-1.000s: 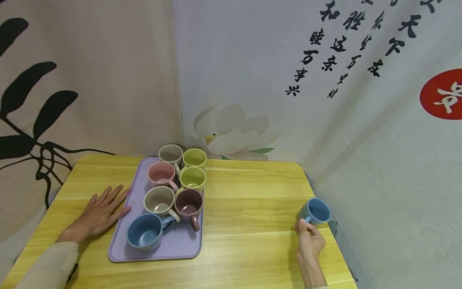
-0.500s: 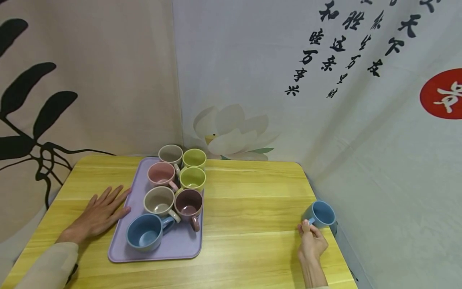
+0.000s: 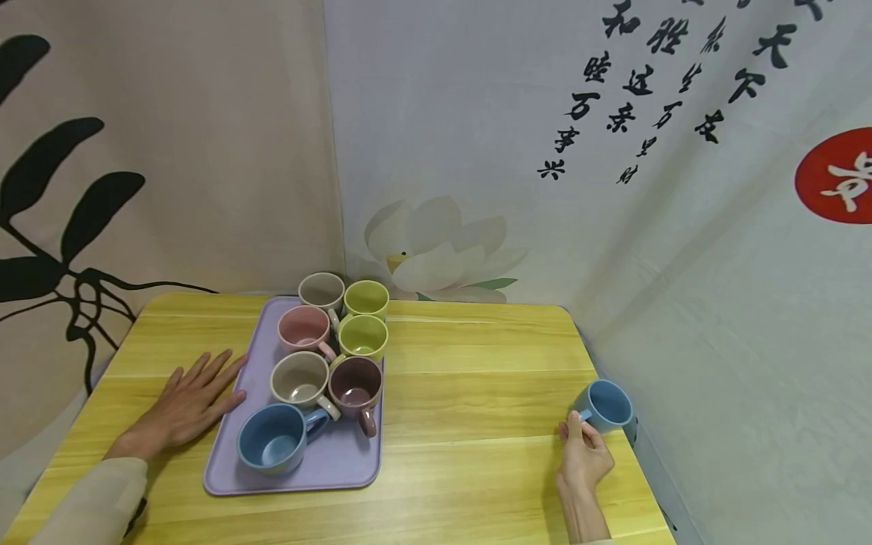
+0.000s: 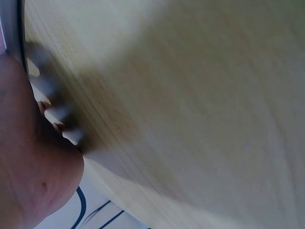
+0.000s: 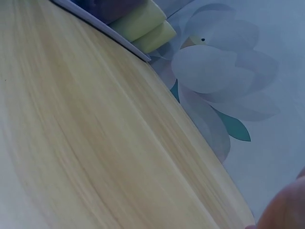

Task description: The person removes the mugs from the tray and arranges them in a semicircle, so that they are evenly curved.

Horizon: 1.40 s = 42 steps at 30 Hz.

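Observation:
At the table's right edge, my right hand (image 3: 583, 459) pinches the small handle of a blue mug (image 3: 608, 406) between thumb and fingers. Its mouth tips toward the right. My left hand (image 3: 187, 409) lies flat with fingers spread, its fingertips and thumb at the left rim of a lilac tray (image 3: 350, 462). On that tray, several mugs stand in two columns: a larger blue mug (image 3: 274, 437) in front, then a dark purple mug (image 3: 356, 384), a cream mug (image 3: 300, 378) and a pink mug (image 3: 303, 327) behind. Only the heel of the left hand fills the left wrist view.
Two yellow-green mugs (image 3: 364, 337) and a greyish mug (image 3: 322, 291) stand at the tray's back. The wooden table (image 3: 470, 424) stretches between tray and right hand. A fabric backdrop (image 3: 477, 113) with printed characters and a lotus hangs right behind it.
Over the last second the right hand and the blue mug have shifted slightly to the right; the hand then drew back a little left. The left hand and tray stay put.

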Each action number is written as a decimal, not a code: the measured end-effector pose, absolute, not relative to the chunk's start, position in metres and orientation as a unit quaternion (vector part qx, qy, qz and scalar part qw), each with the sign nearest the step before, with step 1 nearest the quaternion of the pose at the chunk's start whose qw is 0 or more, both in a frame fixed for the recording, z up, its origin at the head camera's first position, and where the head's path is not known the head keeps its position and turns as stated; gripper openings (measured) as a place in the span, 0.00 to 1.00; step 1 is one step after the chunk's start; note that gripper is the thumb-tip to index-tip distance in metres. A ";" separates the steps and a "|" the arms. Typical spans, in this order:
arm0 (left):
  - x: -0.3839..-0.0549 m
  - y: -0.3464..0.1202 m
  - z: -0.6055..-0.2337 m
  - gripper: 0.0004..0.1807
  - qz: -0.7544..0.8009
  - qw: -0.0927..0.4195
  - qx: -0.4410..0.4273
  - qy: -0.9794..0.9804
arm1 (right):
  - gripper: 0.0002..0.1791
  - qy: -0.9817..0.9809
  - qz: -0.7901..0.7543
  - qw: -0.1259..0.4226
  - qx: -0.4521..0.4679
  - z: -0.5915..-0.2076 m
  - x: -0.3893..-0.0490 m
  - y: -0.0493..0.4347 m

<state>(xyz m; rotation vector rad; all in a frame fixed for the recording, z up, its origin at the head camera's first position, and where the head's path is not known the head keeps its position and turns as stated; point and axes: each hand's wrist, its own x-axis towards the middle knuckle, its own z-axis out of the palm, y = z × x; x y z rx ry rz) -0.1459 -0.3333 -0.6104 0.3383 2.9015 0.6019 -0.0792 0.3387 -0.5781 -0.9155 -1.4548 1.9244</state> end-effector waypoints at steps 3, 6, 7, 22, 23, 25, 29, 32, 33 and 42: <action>-0.146 -0.333 -0.610 0.46 0.203 0.079 0.114 0.969 | 0.09 -0.548 0.709 0.278 -0.345 -0.578 -0.079 0.337; -0.146 -0.334 -0.611 0.46 0.204 0.078 0.114 0.969 | 0.10 -0.565 0.697 0.267 -0.352 -0.577 -0.078 0.337; -0.146 -0.334 -0.611 0.46 0.204 0.078 0.115 0.969 | 0.11 -0.574 0.692 0.261 -0.352 -0.577 -0.077 0.337; -0.146 -0.333 -0.611 0.46 0.206 0.079 0.114 0.969 | 0.19 -0.631 0.638 0.249 -0.365 -0.572 -0.070 0.330; -0.146 -0.333 -0.611 0.46 0.205 0.080 0.113 0.969 | 0.19 -0.631 0.636 0.255 -0.365 -0.571 -0.070 0.330; -0.146 -0.333 -0.611 0.46 0.205 0.082 0.111 0.969 | 0.19 -0.632 0.631 0.266 -0.363 -0.570 -0.069 0.328; -0.146 -0.333 -0.611 0.46 0.205 0.084 0.109 0.969 | 0.20 -0.640 0.613 0.288 -0.363 -0.566 -0.068 0.322; -0.147 -0.333 -0.611 0.46 0.203 0.084 0.109 0.970 | 0.20 -0.643 0.604 0.305 -0.359 -0.563 -0.068 0.317; -0.147 -0.333 -0.611 0.47 0.202 0.083 0.109 0.970 | 0.20 -0.645 0.602 0.308 -0.356 -0.562 -0.068 0.315; -0.146 -0.334 -0.610 0.46 0.200 0.079 0.114 0.970 | 0.23 -0.681 0.611 0.309 -0.259 -0.549 -0.069 0.288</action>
